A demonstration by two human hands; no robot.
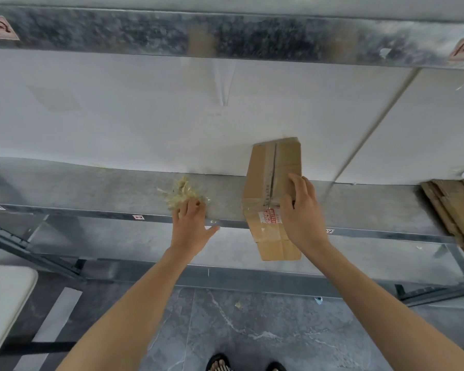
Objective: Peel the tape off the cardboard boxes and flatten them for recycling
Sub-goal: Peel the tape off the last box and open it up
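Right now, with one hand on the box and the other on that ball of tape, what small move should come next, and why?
Probably bring the left hand off the tape ball and over to the box to pick at its seam tape. Tape runs along the whole seam, and the right hand grips the box, which overhangs the shelf.

We find a bare strip of shelf [91, 188] between the wad [181, 192] and the box [273, 170], with longer bare stretches left of the wad and from the box across to the cardboard stack [456, 207] at the far right. The white panel [145, 116] closes the back, touching the box's far end, and the beam [118, 30] roofs the bay well above. The box overhangs the shelf's front edge, jutting into our path along the front.
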